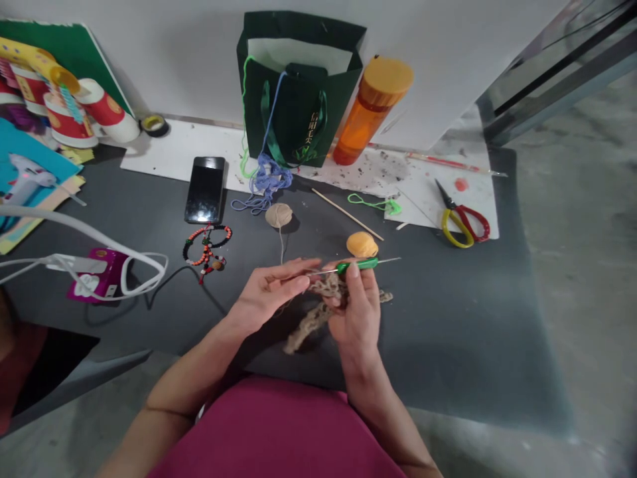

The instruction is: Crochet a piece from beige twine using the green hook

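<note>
Fingers of the right hand (359, 315) are pinching a green-handled metal hook (367, 263) over beige openwork yarn fabric (311, 324) below centre frame, apparently forming a stitch, the left hand (256, 297), grip unclear, bordering it, the next move likely needing even tension.

Head camera: we look out from the person's own head, above the pink shirt (279, 431) at the bottom middle.
Tabletop: we face forward and steeply down onto its dark surface (448, 332).
Hands: we see the left hand (263, 299) and the right hand (359, 312) from above and behind, just below centre, near enough to tell fingers apart.
Wall: our view reaches the pale wall (174, 60) beyond the table.
Left edge: our frame cuts the blue sheet (40, 143).
Right edge: we look past the table onto the floor (592, 232).
</note>
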`<action>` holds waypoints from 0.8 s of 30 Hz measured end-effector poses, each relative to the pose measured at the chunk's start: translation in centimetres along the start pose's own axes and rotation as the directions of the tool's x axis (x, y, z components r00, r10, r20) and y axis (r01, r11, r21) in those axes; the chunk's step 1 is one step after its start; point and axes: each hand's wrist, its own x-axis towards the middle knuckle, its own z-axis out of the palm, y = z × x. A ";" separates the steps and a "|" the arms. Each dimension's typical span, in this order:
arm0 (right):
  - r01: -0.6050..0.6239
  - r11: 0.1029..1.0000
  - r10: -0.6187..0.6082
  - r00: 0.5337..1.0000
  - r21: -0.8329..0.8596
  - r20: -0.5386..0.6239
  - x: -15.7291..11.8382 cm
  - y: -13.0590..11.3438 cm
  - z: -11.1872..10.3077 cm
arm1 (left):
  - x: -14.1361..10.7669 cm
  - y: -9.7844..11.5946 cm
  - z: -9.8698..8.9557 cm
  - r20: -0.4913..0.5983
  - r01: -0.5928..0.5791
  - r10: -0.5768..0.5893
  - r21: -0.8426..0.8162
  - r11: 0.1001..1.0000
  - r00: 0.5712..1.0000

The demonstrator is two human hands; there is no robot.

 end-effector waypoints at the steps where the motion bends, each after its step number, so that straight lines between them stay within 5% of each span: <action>1: -0.016 1.000 0.016 1.000 0.016 0.005 0.3 -0.4 -0.1 | 0.1 0.3 -0.3 0.035 -0.048 0.046 0.038 0.998 0.998; 4: -0.056 0.996 0.053 0.998 0.075 0.041 1.1 -1.4 -0.4 | 0.5 1.1 -1.0 0.040 -0.104 0.108 -0.088 0.991 0.993; 7: -0.097 0.988 0.090 0.994 0.120 0.061 1.3 -1.8 -0.4 | 0.8 1.4 -1.5 -0.072 -0.046 0.031 -0.220 0.974 0.997; 11: -0.090 0.984 0.086 0.996 0.151 0.027 1.3 -1.8 -0.4 | 0.6 1.3 -1.9 -0.250 -0.125 0.157 0.140 0.982 0.955; 15: -0.053 0.983 0.055 0.998 0.178 -0.011 1.5 -1.7 -0.7 | 0.3 1.5 -2.4 -0.315 -0.151 0.341 0.498 0.854 0.886; 22: 0.133 0.974 -0.102 0.980 0.185 -0.170 1.9 -1.9 -1.0 | 0.5 3.2 -5.2 -0.378 -0.048 0.199 0.374 0.926 0.904; 24: 0.167 0.967 -0.127 0.971 0.192 -0.205 2.0 -1.9 -1.1 | 0.3 3.6 -5.9 -0.393 -0.026 0.222 0.447 0.894 0.892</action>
